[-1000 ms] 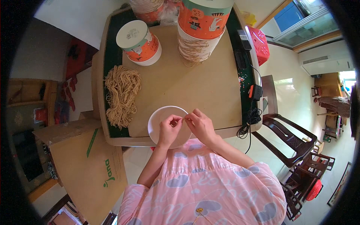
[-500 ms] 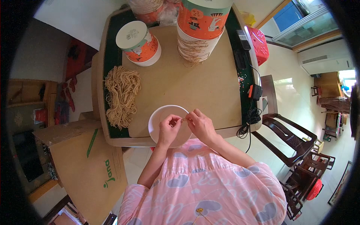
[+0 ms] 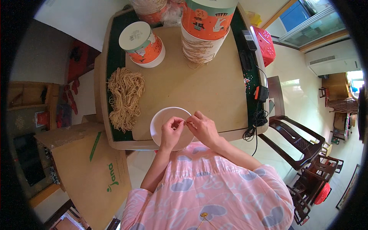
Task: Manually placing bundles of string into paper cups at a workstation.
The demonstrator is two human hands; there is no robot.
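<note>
together, the left hand [image 3: 171, 132] and right hand [image 3: 202, 127] pinch something tiny, unclear what, over the shallow round white bowl [image 3: 160, 122]; tan string bundle [image 3: 124, 96] at ten o'clock.

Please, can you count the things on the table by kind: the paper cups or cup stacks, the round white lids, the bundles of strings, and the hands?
Orange-and-white paper cup stacks: 3, the others at and, partly cut off
Round white lid: 1
Bundle of tan strings: 1
Hands: 2, left hand and right hand
Total: 7
</note>
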